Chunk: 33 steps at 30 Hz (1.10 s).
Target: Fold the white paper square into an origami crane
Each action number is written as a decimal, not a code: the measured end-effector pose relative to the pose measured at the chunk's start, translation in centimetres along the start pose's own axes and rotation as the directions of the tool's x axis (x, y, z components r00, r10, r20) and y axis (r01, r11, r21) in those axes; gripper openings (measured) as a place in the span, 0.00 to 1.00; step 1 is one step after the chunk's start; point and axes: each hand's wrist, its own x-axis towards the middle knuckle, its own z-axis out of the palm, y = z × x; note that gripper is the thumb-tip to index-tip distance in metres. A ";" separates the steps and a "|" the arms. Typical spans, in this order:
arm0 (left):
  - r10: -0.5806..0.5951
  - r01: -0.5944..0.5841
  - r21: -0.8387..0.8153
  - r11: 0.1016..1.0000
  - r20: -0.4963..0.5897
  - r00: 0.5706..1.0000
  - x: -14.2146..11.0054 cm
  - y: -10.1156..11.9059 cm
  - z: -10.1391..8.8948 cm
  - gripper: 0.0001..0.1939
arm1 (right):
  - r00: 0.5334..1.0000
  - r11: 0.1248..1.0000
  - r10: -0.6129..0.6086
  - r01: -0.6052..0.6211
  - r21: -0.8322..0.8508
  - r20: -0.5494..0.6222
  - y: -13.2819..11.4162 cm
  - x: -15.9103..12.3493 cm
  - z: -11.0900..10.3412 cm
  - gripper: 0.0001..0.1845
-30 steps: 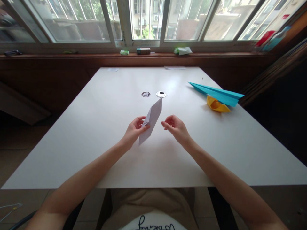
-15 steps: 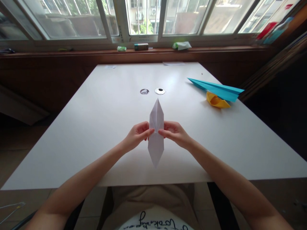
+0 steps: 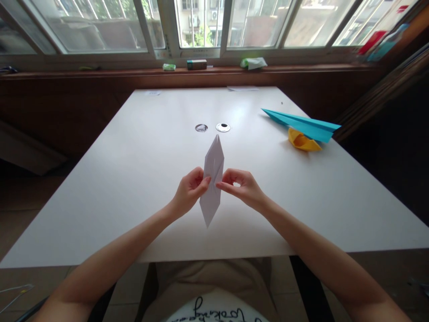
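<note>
A folded white paper (image 3: 212, 201), long and pointed at both ends, is held up over the near half of the table. Creases and overlapping flaps show on its face. My left hand (image 3: 191, 187) grips its left edge, thumb on the front and fingers curled behind. On the other edge, my right hand (image 3: 241, 185) pinches the paper between thumb and fingers, leaving a small gap inside the curl. The paper leans slightly, its top tip to the right. Its back side is hidden.
On the white table (image 3: 134, 179), a blue paper plane (image 3: 303, 124) and a yellow paper boat (image 3: 303, 141) lie to the right. Two round grommets (image 3: 223, 127) sit beyond the paper's tip. A small box (image 3: 196, 65) and a tissue pack (image 3: 254, 63) rest on the windowsill.
The folded paper has shifted slightly left and tilted, its lower tip swinging left. My left hand moved a little left with it. My right fingers now pinch nearer the edge.
</note>
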 end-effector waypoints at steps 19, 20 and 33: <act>-0.095 0.099 -0.214 0.972 0.027 0.995 0.0 0.2 0.4 0.15 | 0.992 0.991 -0.049 0.034 -0.129 -0.117 -0.3 -0.3 0.8 0.20; -0.086 0.093 -0.216 0.972 0.040 0.996 0.0 0.2 0.4 0.13 | 0.994 0.996 -0.022 0.013 -0.089 -0.109 -0.3 -0.2 0.7 0.19; 0.028 -0.020 -0.130 0.991 0.064 0.998 -0.1 -0.6 0.3 0.09 | 0.990 0.982 -0.051 0.026 -0.185 -0.134 0.1 -0.3 0.7 0.14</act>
